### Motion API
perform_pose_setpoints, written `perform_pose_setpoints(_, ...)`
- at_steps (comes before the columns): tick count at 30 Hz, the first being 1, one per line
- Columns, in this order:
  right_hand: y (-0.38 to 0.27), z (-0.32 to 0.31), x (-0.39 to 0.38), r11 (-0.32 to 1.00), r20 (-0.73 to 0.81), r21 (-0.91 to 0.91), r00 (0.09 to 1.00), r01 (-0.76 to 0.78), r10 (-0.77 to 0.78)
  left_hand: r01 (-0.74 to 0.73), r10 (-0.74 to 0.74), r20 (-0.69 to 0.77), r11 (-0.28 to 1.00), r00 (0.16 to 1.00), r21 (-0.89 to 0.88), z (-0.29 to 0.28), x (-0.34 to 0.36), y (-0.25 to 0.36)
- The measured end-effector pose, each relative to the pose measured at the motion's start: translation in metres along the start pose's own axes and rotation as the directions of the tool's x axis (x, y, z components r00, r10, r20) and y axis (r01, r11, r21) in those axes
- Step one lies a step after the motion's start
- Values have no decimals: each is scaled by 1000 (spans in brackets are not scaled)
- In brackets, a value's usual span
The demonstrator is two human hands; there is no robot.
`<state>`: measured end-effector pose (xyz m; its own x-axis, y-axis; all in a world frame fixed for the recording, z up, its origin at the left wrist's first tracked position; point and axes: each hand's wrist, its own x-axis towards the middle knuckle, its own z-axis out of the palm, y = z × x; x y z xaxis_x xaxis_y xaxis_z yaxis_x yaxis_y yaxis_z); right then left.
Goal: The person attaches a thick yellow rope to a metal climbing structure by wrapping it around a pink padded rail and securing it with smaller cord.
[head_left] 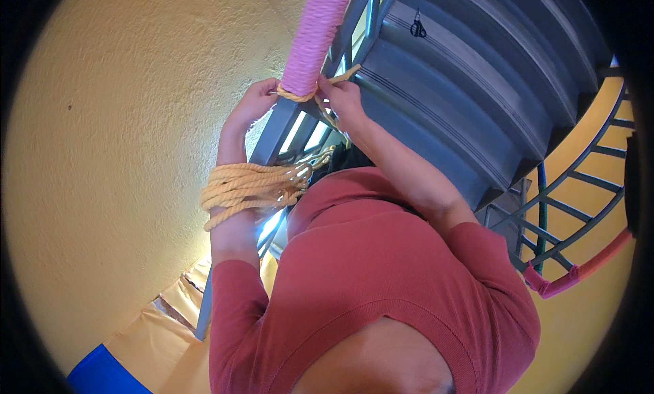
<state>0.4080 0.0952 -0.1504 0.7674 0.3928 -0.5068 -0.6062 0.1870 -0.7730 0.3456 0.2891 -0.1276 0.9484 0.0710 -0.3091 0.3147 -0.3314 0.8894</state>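
Observation:
A pink rope wrapping (315,43) covers the upper part of a dark grey handrail (274,130). Right at its lower edge, a yellow rope (297,96) goes round the rail. My left hand (255,102) is at the rail's left side, its fingertips closed at the yellow rope; the grip is partly hidden. On the rail's right side my right hand (344,102) pinches the same rope, and a short length sticks out above the fingers. A thick coil of yellow rope (248,190) hangs around my left forearm, with strands running toward the rail.
Dark grey stairs (436,115) curve up at the right, with black scissors (417,27) on a step. A textured yellow wall (136,135) stands close on the left. A curved railing (569,210) with a pink and red wrapped section (562,283) is at the far right.

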Motion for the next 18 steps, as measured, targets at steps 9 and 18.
perform_pose_setpoints(9, 12, 11, 39, 989, 100, -106, 990, 107, -96, 121, -130, -20, 960, 991, -252, 5, -3, 16)
perform_pose_setpoints(18, -7, 20, 39, 965, 138, -190, 978, 180, -155, 216, -231, -23, 939, 973, -267, 9, -4, 14)
